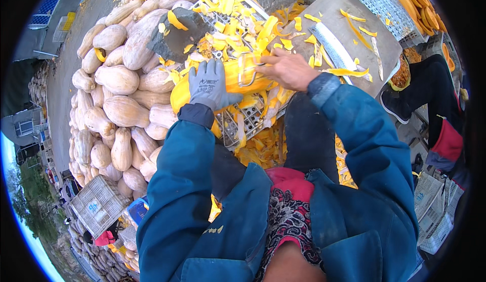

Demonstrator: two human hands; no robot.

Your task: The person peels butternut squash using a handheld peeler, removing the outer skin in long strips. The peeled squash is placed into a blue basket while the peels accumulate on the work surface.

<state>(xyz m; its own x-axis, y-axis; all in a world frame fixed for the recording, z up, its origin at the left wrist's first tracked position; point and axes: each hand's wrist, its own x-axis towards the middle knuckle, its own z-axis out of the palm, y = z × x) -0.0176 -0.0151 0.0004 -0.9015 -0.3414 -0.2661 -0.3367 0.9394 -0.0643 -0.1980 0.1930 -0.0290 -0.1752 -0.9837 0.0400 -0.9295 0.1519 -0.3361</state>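
A long peeled butternut-type squash (235, 73), bright orange-yellow, lies across a plastic crate heaped with peel. My left hand (208, 86), in a grey work glove, rests on its left part with the fingers spread over the top. In my bare right hand (284, 68) is a metal peeler (247, 69), its frame against the right part of the squash; the handle is hidden by the fingers. Strips of peel (231, 41) lie behind the squash. On a flat board (341, 20) to the right sits a large knife with a broad metal blade (334, 46), among more peel strips.
A large pile of unpeeled squash (121, 111) fills the left side. A dark stone block (178, 33) stands behind my left hand. Plastic crates (364, 5) stand at the upper right, beside cut orange squash pieces (417, 3). Another person's leg (414, 88) is at the right.
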